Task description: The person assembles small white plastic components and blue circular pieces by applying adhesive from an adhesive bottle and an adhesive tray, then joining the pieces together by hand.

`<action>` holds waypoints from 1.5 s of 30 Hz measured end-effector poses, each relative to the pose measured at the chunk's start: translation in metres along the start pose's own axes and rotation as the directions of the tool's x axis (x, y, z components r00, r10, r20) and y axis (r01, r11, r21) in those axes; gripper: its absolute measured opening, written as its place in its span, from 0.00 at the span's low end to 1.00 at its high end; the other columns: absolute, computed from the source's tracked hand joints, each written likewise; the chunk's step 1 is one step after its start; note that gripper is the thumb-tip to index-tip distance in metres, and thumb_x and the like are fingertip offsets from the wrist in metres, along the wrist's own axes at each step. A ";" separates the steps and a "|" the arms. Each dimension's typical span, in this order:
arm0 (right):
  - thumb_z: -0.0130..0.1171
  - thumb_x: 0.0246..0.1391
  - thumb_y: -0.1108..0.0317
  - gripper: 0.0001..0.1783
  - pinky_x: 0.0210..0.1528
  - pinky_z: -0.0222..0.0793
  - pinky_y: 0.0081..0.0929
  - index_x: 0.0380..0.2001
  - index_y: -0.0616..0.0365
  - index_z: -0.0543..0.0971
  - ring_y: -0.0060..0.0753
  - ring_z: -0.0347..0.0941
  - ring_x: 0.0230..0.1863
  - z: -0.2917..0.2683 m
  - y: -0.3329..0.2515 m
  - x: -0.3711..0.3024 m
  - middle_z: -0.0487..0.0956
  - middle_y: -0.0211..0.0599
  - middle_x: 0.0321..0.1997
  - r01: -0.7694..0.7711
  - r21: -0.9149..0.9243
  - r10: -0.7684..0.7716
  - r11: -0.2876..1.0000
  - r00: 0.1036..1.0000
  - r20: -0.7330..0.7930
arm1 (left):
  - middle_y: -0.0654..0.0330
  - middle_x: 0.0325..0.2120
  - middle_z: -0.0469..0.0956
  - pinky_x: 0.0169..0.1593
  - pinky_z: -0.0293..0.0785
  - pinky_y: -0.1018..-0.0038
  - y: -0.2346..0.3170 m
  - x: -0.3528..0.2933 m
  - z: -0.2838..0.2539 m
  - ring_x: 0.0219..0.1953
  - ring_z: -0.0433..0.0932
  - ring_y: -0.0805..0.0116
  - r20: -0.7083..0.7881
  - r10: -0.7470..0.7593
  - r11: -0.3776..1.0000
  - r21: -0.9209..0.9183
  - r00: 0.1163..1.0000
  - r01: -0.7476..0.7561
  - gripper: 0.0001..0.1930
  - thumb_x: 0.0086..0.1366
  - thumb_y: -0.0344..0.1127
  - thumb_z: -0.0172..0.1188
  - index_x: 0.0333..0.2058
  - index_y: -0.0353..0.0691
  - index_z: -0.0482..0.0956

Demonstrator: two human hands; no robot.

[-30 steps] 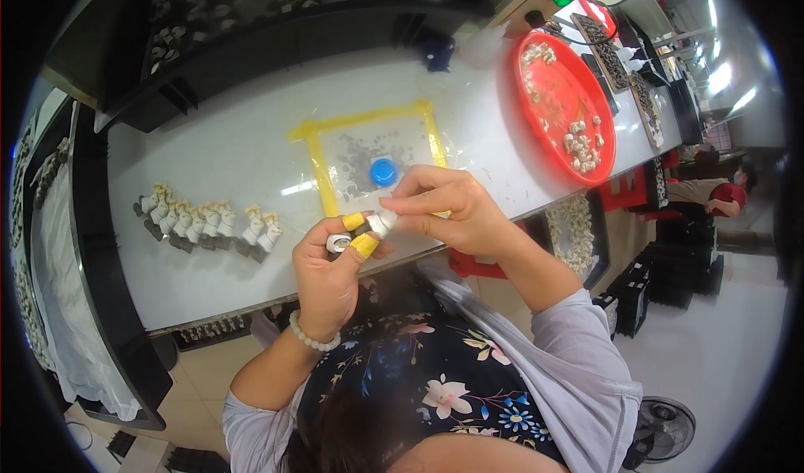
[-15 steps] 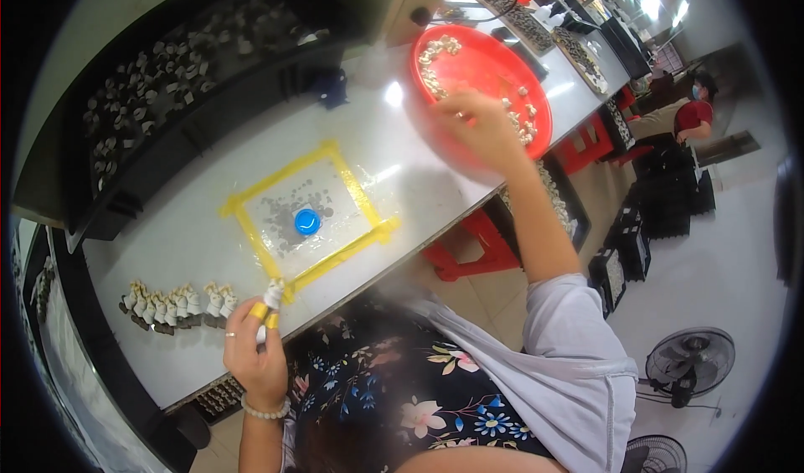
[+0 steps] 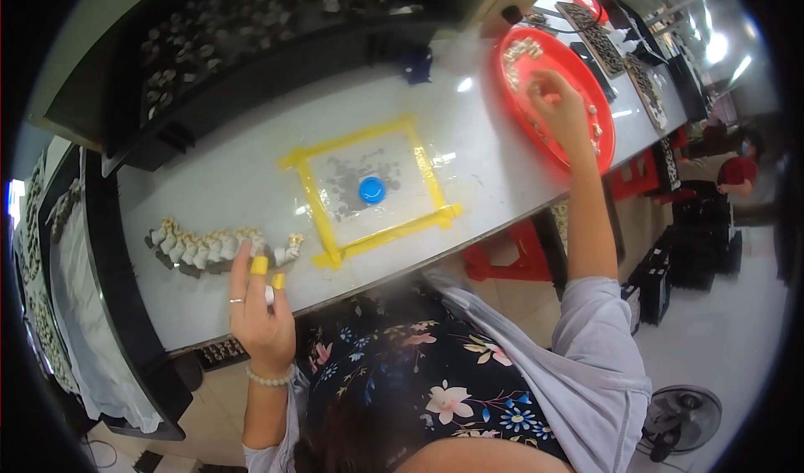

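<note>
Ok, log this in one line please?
left hand: holds white item, near white figures; right hand: over red tray; round blue thing: inside yellow tape frame

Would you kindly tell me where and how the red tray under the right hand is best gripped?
I would grip the red tray two-handed, by opposite sides of its raised rim, coming from the person's side. It is wide and rounded, its near end lies by the edge of the table, and loose pale pieces lie inside, so a level, two-sided hold seems safest.

No writing readable — as far as shows.
</note>
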State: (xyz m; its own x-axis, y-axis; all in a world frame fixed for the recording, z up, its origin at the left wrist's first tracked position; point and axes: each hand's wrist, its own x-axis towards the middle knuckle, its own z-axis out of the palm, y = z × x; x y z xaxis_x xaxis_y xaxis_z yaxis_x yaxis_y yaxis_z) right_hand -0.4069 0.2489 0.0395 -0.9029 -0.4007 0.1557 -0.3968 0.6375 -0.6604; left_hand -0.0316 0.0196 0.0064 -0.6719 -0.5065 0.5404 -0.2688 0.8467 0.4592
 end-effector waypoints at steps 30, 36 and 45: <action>0.62 0.45 0.74 0.14 0.42 0.69 0.29 0.38 0.60 0.79 0.37 0.71 0.42 0.057 -0.068 -0.060 0.77 0.37 0.40 0.629 0.202 -0.635 0.750 0.601 0.485 | 0.62 0.24 0.64 0.22 0.58 0.79 0.038 0.033 0.026 0.15 0.62 0.73 0.853 -0.054 -0.553 -0.459 0.520 0.695 0.19 0.70 0.37 0.34 0.55 0.38 0.62; 0.65 0.41 0.75 0.12 0.39 0.69 0.28 0.34 0.59 0.79 0.36 0.72 0.38 0.060 -0.080 -0.070 0.76 0.36 0.34 0.609 0.145 -0.595 0.780 0.649 0.474 | 0.59 0.25 0.68 0.22 0.61 0.79 0.033 0.020 0.032 0.18 0.66 0.71 0.814 -0.120 -0.480 -0.549 0.569 0.684 0.13 0.70 0.37 0.40 0.50 0.41 0.63; 0.64 0.36 0.76 0.13 0.36 0.68 0.30 0.31 0.58 0.79 0.39 0.72 0.33 0.084 -0.113 -0.077 0.76 0.38 0.30 0.600 0.282 -0.659 0.748 0.621 0.425 | 0.58 0.27 0.72 0.22 0.63 0.81 0.024 0.011 0.036 0.21 0.70 0.72 0.799 -0.138 -0.466 -0.573 0.585 0.674 0.12 0.68 0.37 0.46 0.47 0.39 0.67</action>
State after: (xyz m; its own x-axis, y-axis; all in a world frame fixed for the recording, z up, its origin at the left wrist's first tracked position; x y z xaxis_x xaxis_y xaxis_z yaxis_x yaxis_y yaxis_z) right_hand -0.2790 0.1524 0.0402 -0.2294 -0.9482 0.2197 -0.7924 0.0508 -0.6079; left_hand -0.0704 0.0397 -0.0021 -0.9077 -0.2824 -0.3105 0.0685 -0.8296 0.5542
